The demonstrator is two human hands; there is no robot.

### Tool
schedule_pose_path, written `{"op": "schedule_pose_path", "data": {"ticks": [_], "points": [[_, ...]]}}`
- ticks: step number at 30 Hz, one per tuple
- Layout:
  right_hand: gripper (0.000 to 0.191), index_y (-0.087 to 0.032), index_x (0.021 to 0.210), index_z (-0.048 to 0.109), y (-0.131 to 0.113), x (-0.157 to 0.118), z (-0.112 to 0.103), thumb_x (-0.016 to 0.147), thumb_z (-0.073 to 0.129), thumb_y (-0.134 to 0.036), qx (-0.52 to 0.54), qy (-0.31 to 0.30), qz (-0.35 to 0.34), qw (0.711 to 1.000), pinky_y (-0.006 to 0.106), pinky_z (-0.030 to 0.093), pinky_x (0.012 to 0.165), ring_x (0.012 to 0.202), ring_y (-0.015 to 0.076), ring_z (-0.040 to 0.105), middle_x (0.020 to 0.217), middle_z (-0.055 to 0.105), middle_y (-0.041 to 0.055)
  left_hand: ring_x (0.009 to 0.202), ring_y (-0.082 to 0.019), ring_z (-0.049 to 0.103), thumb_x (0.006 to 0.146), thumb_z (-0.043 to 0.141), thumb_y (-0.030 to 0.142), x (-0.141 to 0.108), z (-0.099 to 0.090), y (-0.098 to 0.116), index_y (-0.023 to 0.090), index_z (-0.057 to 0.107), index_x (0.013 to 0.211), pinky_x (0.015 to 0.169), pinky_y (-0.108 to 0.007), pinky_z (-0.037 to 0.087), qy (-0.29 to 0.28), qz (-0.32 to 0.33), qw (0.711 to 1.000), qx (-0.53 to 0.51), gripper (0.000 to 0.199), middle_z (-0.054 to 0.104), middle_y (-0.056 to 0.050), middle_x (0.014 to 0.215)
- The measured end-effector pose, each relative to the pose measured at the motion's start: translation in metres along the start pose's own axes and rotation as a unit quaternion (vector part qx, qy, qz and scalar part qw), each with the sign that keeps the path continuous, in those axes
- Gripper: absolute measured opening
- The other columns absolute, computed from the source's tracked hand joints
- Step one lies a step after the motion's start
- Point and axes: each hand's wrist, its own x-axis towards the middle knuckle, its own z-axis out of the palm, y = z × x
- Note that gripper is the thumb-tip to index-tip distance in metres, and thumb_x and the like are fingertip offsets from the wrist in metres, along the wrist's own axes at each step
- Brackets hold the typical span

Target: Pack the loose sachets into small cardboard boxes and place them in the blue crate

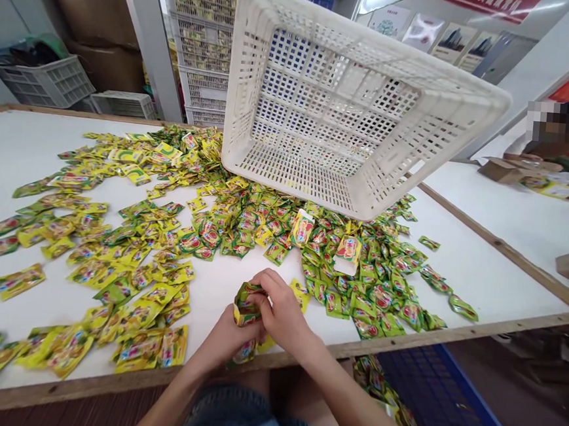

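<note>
white tabletop (13, 152) spreads out under loose green packets (381, 296) and yellow packets (153, 308), a tilted white basket (239, 71) beyond them, and near the front edge an open green-and-yellow pack (244, 319) sits between the hands, the left hand (235, 337) curled round its lower left side, the right hand (277, 304) at its upper right, thumb and fingers bent in at the mouth. that mouth points upward; the long axis seems to run roughly upright, though fingers hide the lower end, and i cannot tell whether the right fingertips pinch anything.
</note>
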Motion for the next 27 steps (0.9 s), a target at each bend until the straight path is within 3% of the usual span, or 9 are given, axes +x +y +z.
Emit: {"op": "schedule_pose_path", "data": {"ticks": [3,5,8,11,13,15,20,24,27], "points": [[0.016,-0.019,0.085,0.052,0.005,-0.007,0.010,0.077,0.054,-0.006,-0.007,0.061,0.013,0.998,0.031,0.039,0.078,0.088,0.0186,0.047,0.088,0.054,0.0036,0.063,-0.014,0.054,0.064,0.062,0.018,-0.001,-0.001,-0.001,0.014,0.059,0.071,0.063,-0.024,0.045,0.013,0.001,1.000,-0.021,0.009,0.060,0.001,0.062],[0.015,-0.019,0.084,0.055,0.006,-0.009,0.010,0.075,0.058,-0.007,-0.039,0.068,0.008,0.997,0.035,0.038,0.083,0.096,0.0208,0.045,0.097,0.053,0.0056,0.064,-0.014,0.054,0.064,0.061,0.017,-0.001,-0.002,-0.004,0.014,0.058,0.073,0.064,-0.024,0.045,0.016,0.014,0.999,-0.024,0.010,0.060,0.002,0.064],[0.009,-0.019,0.078,0.060,0.000,-0.009,0.003,0.077,0.058,-0.011,-0.086,0.012,-0.008,0.996,0.040,0.034,0.089,0.107,0.0237,0.038,0.111,0.050,0.0064,0.068,-0.016,0.056,0.065,0.060,0.019,-0.001,-0.002,-0.007,0.014,0.058,0.077,0.067,-0.026,0.046,0.017,0.022,1.000,-0.015,0.014,0.061,0.001,0.068],[0.017,-0.020,0.068,0.061,-0.005,-0.008,0.000,0.083,0.053,-0.016,-0.088,-0.069,-0.016,0.994,0.040,0.035,0.088,0.109,0.0235,0.038,0.113,0.051,0.0041,0.073,-0.018,0.057,0.062,0.062,0.021,0.002,-0.004,-0.008,0.013,0.059,0.080,0.070,-0.028,0.047,0.042,0.034,0.998,0.023,0.020,0.064,-0.002,0.074],[0.016,-0.020,0.070,0.061,-0.005,-0.010,0.000,0.083,0.053,-0.017,-0.070,-0.080,-0.009,0.994,0.040,0.035,0.088,0.108,0.0228,0.040,0.113,0.052,0.0037,0.074,-0.019,0.057,0.062,0.063,0.022,0.004,-0.007,-0.006,0.012,0.060,0.080,0.070,-0.028,0.046,0.044,0.048,0.997,0.038,0.021,0.064,-0.002,0.075],[0.009,-0.021,0.082,0.061,-0.002,-0.014,0.002,0.083,0.053,-0.017,-0.044,-0.042,0.011,0.998,0.039,0.035,0.089,0.107,0.0219,0.042,0.111,0.052,0.0044,0.074,-0.019,0.057,0.064,0.063,0.025,0.006,-0.011,-0.005,0.012,0.061,0.083,0.070,-0.028,0.046,0.028,0.058,0.997,0.034,0.022,0.065,-0.002,0.076],[0.017,-0.021,0.099,0.051,0.016,-0.031,0.013,0.082,0.052,-0.016,0.071,0.043,0.089,0.993,0.032,0.038,0.085,0.096,0.0179,0.050,0.098,0.057,0.0035,0.072,-0.018,0.057,0.064,0.068,0.031,0.006,-0.018,-0.007,0.014,0.058,0.081,0.067,-0.026,0.045,-0.010,0.035,0.998,0.045,0.026,0.063,-0.002,0.075],[0.018,-0.020,0.096,0.046,0.028,-0.039,0.027,0.081,0.054,-0.018,0.172,0.090,0.136,0.972,0.025,0.042,0.074,0.081,0.0143,0.054,0.085,0.056,0.0002,0.070,-0.015,0.059,0.068,0.067,0.030,-0.002,-0.022,-0.018,0.021,0.039,0.104,0.065,-0.027,0.047,0.043,0.057,0.997,-0.003,0.047,0.061,0.001,0.079],[0.015,-0.020,0.092,0.048,0.032,-0.041,0.038,0.080,0.056,-0.020,0.183,0.127,0.146,0.964,0.024,0.042,0.071,0.077,0.0137,0.053,0.080,0.055,-0.0013,0.080,-0.015,0.060,0.075,0.062,0.028,-0.010,-0.026,-0.025,0.025,0.033,0.109,0.074,-0.029,0.048,0.095,0.107,0.990,-0.013,0.045,0.060,0.000,0.089]]}}
